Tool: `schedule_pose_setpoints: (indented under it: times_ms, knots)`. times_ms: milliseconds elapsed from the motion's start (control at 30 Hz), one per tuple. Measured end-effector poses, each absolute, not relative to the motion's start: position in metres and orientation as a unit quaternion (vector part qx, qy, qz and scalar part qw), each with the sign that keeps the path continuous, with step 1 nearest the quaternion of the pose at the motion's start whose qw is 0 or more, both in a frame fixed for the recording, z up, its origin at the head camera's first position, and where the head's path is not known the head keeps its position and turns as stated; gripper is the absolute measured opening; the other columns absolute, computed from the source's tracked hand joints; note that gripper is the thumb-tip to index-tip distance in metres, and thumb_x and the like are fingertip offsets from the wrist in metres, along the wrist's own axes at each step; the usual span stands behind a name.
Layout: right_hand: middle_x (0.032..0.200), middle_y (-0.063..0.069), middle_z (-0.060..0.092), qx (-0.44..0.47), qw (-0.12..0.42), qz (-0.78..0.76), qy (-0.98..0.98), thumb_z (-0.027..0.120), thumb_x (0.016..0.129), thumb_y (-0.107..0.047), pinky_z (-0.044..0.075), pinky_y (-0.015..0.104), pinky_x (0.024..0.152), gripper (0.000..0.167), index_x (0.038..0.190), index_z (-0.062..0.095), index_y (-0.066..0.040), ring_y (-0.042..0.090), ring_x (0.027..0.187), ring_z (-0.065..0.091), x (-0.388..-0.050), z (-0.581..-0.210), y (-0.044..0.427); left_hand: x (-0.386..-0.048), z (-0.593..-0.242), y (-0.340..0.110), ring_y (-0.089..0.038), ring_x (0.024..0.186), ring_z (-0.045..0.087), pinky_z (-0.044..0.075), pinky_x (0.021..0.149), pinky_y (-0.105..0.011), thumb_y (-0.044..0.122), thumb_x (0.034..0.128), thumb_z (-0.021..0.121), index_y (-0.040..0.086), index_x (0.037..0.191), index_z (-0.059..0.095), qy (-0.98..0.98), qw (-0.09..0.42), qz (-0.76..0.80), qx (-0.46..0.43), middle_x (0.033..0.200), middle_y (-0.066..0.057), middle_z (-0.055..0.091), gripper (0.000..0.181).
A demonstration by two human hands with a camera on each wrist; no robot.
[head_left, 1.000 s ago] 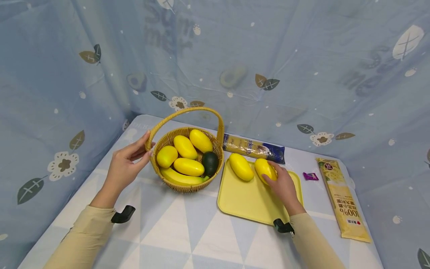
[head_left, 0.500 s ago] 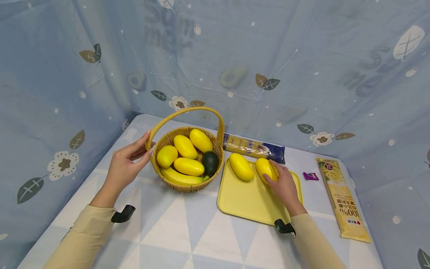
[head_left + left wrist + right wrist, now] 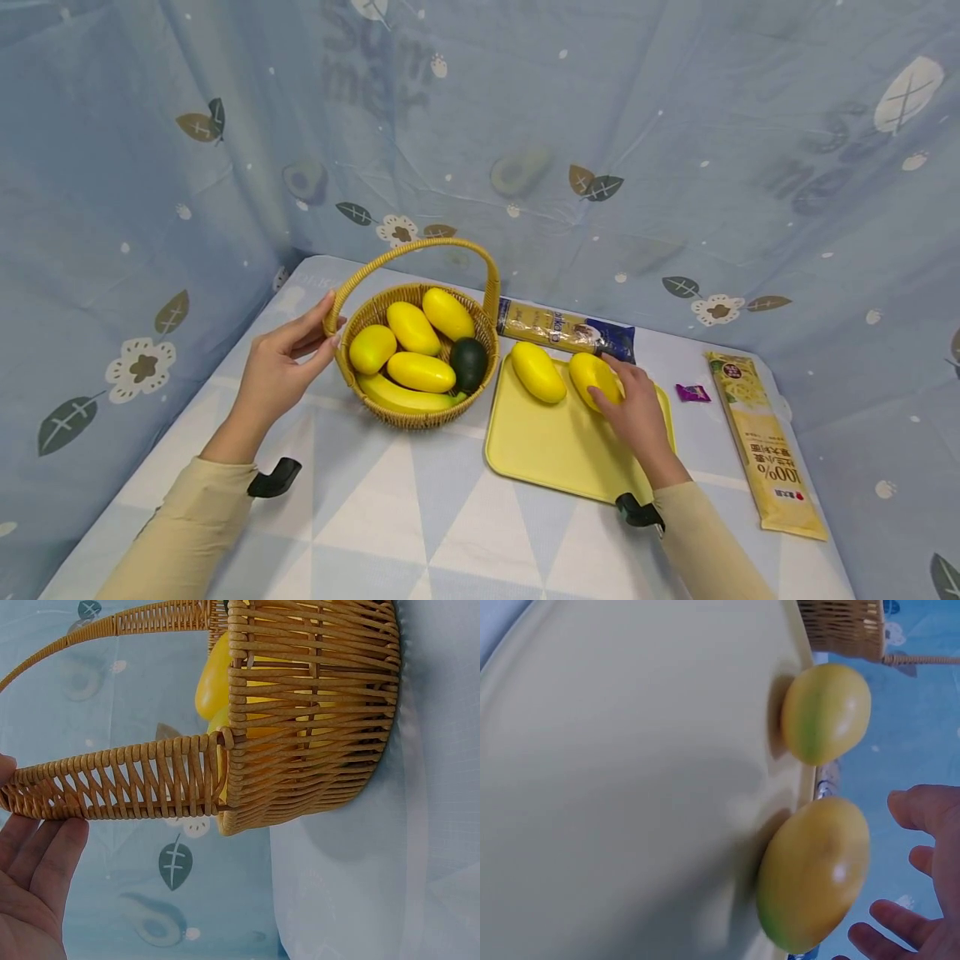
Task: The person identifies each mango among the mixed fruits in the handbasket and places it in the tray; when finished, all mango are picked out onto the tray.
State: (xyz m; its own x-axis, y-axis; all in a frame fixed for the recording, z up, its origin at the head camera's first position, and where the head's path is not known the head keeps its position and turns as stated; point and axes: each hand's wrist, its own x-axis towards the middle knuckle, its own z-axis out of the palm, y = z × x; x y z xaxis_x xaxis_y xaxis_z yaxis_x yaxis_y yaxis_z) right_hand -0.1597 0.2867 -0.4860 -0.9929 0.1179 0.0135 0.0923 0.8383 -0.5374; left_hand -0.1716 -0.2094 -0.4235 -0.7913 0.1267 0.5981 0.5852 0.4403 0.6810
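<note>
My left hand (image 3: 281,362) holds the left base of the handle (image 3: 112,784) of a wicker basket (image 3: 408,419), thumb on one side and fingers on the other. Inside lie several yellow mangoes (image 3: 412,327), a banana (image 3: 405,397) and a dark green avocado-like fruit (image 3: 470,364). Two more mangoes rest along the far side of a yellow tray (image 3: 555,454): a left mango (image 3: 538,372) and a right mango (image 3: 590,379). Over the right mango hovers my right hand (image 3: 637,412). In the right wrist view its spread fingers (image 3: 907,926) stand apart from that mango (image 3: 817,874).
Behind the tray lies a blue and gold pasta packet (image 3: 558,327). A small purple-wrapped candy (image 3: 692,392) sits right of the tray, and a long yellow noodle packet (image 3: 765,450) lies farther right. A patterned blue curtain (image 3: 525,125) encloses the table.
My right hand has loosened from the right mango and shifted slightly to the right, with its fingers apart from it. The left hand and basket have stayed put.
</note>
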Motion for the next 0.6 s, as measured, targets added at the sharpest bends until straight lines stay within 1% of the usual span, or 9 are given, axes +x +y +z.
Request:
schedule_pose_setpoints:
  times_ms: [133,300,467,600]
  knots:
    - [0.151,0.023,0.042,-0.027,0.05,0.289,-0.956,0.07,0.098,-0.033,0.032,0.068,0.115,0.061,0.153,0.048,-0.019,0.047,0.138,0.038,-0.157,-0.477,0.279,-0.17,-0.422,-0.209,0.006,0.108,0.064,0.054,0.087,-0.012,-0.017,0.0844,0.072,0.016,0.148,0.054,-0.814,0.238,-0.484,-0.217,0.121,-0.018,0.071,0.073]
    - [0.148,0.02,0.045,0.013,0.07,0.309,-0.948,0.071,0.097,-0.029,0.034,0.068,0.113,0.056,0.149,0.053,-0.016,0.044,0.136,0.041,-0.154,-0.466,0.267,-0.169,-0.421,-0.208,0.008,0.107,0.063,0.053,0.086,-0.01,-0.017,0.083,0.073,0.014,0.147,0.055,-0.814,0.241,-0.486,-0.209,0.122,-0.021,0.07,0.073]
    - [0.15,0.018,0.045,0.038,0.062,0.309,-0.948,0.07,0.098,-0.032,0.037,0.066,0.112,0.056,0.149,0.053,-0.016,0.041,0.137,0.043,-0.154,-0.454,0.251,-0.169,-0.421,-0.207,0.008,0.107,0.063,0.053,0.086,-0.011,-0.017,0.0832,0.073,0.015,0.147,0.055,-0.814,0.241,-0.484,-0.211,0.122,-0.021,0.07,0.074]
    - [0.15,0.015,0.046,0.056,0.049,0.313,-0.947,0.07,0.097,-0.034,0.041,0.065,0.111,0.057,0.149,0.053,-0.019,0.039,0.135,0.047,-0.153,-0.444,0.237,-0.17,-0.423,-0.208,0.008,0.108,0.063,0.053,0.087,-0.012,-0.017,0.0837,0.073,0.015,0.148,0.054,-0.816,0.243,-0.48,-0.214,0.122,-0.021,0.07,0.074]
